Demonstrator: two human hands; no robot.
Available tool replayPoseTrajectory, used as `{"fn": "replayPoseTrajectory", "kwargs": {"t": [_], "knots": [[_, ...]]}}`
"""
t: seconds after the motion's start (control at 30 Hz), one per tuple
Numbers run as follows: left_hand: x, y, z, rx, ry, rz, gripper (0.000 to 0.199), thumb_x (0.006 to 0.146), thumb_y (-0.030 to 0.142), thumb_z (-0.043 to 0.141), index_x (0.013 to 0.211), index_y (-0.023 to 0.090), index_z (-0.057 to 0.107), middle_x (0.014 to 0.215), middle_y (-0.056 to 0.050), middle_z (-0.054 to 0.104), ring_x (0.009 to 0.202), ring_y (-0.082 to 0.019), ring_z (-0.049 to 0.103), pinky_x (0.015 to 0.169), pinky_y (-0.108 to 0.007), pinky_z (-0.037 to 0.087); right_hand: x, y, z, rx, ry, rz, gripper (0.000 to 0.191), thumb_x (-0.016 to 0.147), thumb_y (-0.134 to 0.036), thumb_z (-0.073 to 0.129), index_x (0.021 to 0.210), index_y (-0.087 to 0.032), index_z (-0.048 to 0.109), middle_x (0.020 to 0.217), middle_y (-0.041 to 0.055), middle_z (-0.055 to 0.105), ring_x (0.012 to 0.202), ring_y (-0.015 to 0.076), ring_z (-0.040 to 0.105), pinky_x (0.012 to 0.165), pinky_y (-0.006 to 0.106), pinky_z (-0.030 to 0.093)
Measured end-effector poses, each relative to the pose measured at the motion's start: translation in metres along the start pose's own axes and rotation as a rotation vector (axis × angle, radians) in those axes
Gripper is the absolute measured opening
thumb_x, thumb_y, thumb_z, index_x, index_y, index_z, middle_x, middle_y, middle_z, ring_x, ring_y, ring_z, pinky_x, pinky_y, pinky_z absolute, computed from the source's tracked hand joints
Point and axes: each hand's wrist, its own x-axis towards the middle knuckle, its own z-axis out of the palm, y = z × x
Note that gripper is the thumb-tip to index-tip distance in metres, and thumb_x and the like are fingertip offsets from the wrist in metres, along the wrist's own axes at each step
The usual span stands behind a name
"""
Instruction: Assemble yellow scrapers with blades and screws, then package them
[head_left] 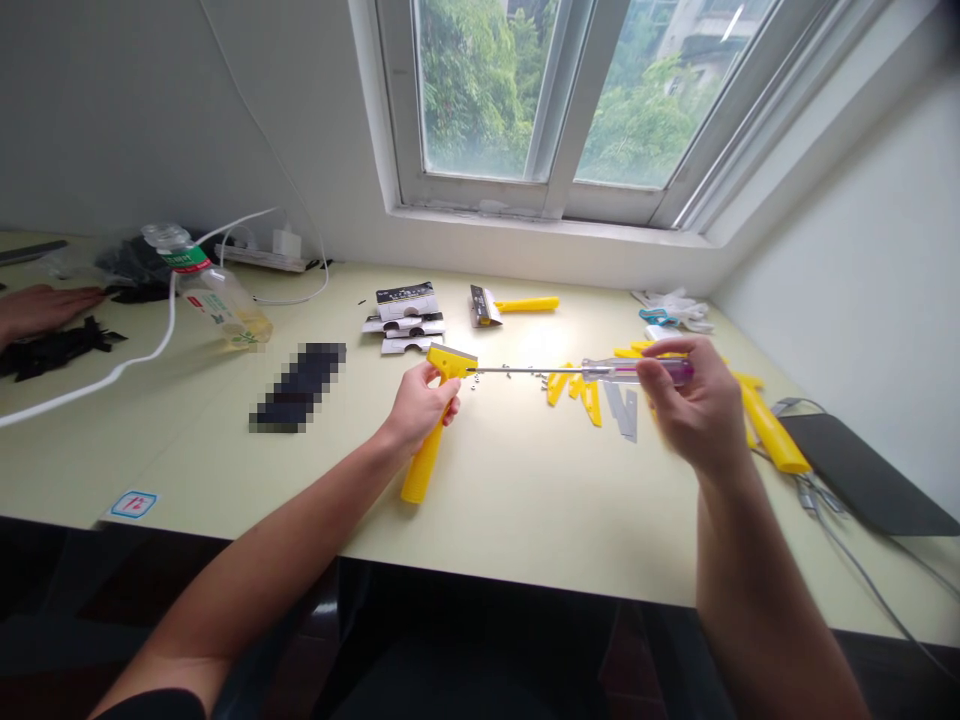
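Note:
My left hand (421,408) is closed around the neck of a yellow scraper (424,470), whose head points up and whose handle hangs down toward the table's front edge. In my right hand (694,405) is a screwdriver (615,371) with a clear and purple handle, held level. Its long shaft reaches left, and the tip meets the right side of the scraper head. Small screws (507,371) lie beyond the shaft. Near the screwdriver handle are yellow blade-shaped pieces (592,402) and grey blades (621,412).
Black and white packages (405,302) and another yellow scraper (529,304) lie toward the window. A bottle (217,295), a white cable (171,320) and another person's hand (52,305) are at left. More yellow handles (776,428) and a dark flat object (870,470) are at right.

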Motion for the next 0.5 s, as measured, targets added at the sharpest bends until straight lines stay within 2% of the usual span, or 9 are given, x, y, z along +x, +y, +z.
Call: {"fn": "replayPoseTrajectory", "kwargs": {"t": [0.1, 0.23, 0.37, 0.43, 0.5], "knots": [[0.0002, -0.0001, 0.0002, 0.013, 0.004, -0.003, 0.015, 0.075, 0.017, 0.064, 0.089, 0.014, 0.057, 0.081, 0.000, 0.055, 0.046, -0.005, 0.051, 0.036, -0.019, 0.035, 0.0001, 0.0022, 0.0004, 0.089, -0.070, -0.013, 0.054, 0.083, -0.041, 0.073, 0.130, -0.032, 0.048, 0.117, 0.0068, 0.066, 0.085, 0.0226, 0.070, 0.068, 0.037, 0.061], [0.0007, -0.0001, 0.0003, 0.009, 0.001, -0.015, 0.014, 0.076, 0.014, 0.063, 0.088, 0.014, 0.056, 0.083, 0.000, 0.054, 0.047, -0.005, 0.051, 0.036, -0.019, 0.035, -0.0007, 0.0044, 0.0019, 0.058, -0.006, 0.053, 0.036, 0.088, -0.043, 0.068, 0.119, -0.028, 0.056, 0.095, 0.0040, 0.068, 0.069, 0.0191, 0.069, 0.061, 0.034, 0.059], [0.0021, -0.0014, -0.0005, 0.005, 0.012, -0.007, 0.014, 0.076, 0.013, 0.062, 0.089, 0.014, 0.055, 0.088, -0.002, 0.055, 0.047, -0.005, 0.052, 0.036, -0.019, 0.035, -0.0012, 0.0045, 0.0023, 0.142, -0.105, 0.037, 0.047, 0.085, -0.042, 0.071, 0.126, -0.031, 0.052, 0.101, 0.0047, 0.069, 0.078, 0.0214, 0.071, 0.065, 0.036, 0.061], [0.0027, -0.0019, -0.0007, -0.006, 0.019, -0.011, 0.014, 0.076, 0.012, 0.061, 0.089, 0.014, 0.055, 0.092, -0.003, 0.056, 0.047, -0.005, 0.052, 0.036, -0.019, 0.035, -0.0013, 0.0046, 0.0025, 0.070, -0.073, 0.061, 0.038, 0.086, -0.043, 0.071, 0.118, -0.028, 0.058, 0.092, 0.0039, 0.069, 0.072, 0.0206, 0.070, 0.062, 0.034, 0.061], [0.0029, -0.0019, -0.0007, -0.014, 0.027, -0.011, 0.015, 0.076, 0.012, 0.061, 0.089, 0.014, 0.055, 0.093, -0.003, 0.057, 0.047, -0.004, 0.052, 0.035, -0.019, 0.034, -0.0012, 0.0052, 0.0031, 0.066, -0.069, 0.072, 0.039, 0.086, -0.043, 0.071, 0.119, -0.028, 0.058, 0.095, 0.0044, 0.070, 0.071, 0.0198, 0.070, 0.063, 0.035, 0.061]]}}
